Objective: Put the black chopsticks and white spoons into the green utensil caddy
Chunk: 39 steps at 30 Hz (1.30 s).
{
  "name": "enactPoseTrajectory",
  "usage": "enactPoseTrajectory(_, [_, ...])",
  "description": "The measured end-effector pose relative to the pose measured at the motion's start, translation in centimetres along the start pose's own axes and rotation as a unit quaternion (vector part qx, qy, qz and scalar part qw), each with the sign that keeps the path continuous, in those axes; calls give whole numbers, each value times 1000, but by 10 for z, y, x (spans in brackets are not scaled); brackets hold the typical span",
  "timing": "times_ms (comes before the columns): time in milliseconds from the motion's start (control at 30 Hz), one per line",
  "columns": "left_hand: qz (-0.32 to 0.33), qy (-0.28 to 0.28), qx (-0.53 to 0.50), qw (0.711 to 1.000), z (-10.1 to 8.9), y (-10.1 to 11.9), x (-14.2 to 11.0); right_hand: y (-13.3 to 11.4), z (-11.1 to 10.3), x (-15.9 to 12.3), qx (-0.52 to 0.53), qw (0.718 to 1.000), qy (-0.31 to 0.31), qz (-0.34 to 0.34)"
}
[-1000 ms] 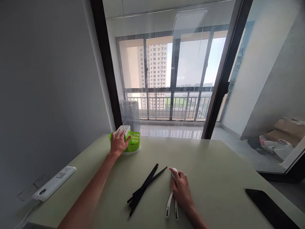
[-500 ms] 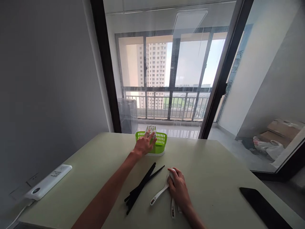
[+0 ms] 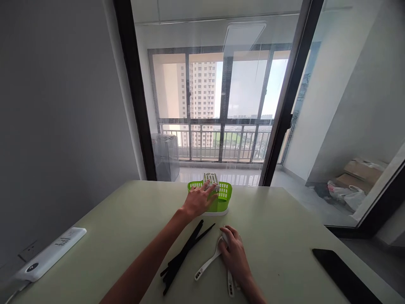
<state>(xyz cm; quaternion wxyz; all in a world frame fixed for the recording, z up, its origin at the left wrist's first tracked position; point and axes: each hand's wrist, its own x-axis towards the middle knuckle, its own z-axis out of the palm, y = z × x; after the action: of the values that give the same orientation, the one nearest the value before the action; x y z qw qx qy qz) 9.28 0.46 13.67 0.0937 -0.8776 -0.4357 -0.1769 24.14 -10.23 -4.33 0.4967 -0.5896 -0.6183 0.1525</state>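
Two contacts, one clear grasp

Black chopsticks (image 3: 182,255) lie crossed on the table (image 3: 268,236). Left hand (image 3: 196,202), fingers spread, touches green basket (image 3: 224,205) near the far edge; grip, cannot tell. White spoons (image 3: 207,264) next, right hand (image 3: 233,250) clasping their bowl ends.

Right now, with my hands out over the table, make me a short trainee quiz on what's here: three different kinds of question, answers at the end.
1. Fill in the blank: the right hand is on the white ____.

2. Multiple choice: which of these is the left hand at?
A) power strip
B) green basket
C) cardboard box

3. True or false: the black chopsticks lie on the table, outside the basket.

Key:
1. spoons
2. B
3. True
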Motion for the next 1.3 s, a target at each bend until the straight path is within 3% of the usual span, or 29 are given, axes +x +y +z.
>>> enactPoseTrajectory(133, [4,97,25,995,-8,-5,-26,-3,-1,2,29,999,12,17])
enactPoseTrajectory(267, [-60,156,26,986,-5,-23,-80,0,-2,3,73,996,28,43])
enactPoseTrajectory(500, [-136,86,55,985,24,-70,-185,27,-16,-26,142,982,48,113])
enactPoseTrajectory(733, [-261,12,24,965,47,-74,-252,43,-42,-65,221,953,62,199])
enactPoseTrajectory(900, [-279,-1,20,960,60,-70,-273,42,-45,-71,238,953,90,166])
enactPoseTrajectory(1100, [-280,-22,13,960,53,-66,-264,32,-44,-72,205,960,94,166])
enactPoseTrajectory(1300, [-286,-35,17,957,49,-62,-264,15,-39,-73,171,962,146,158])
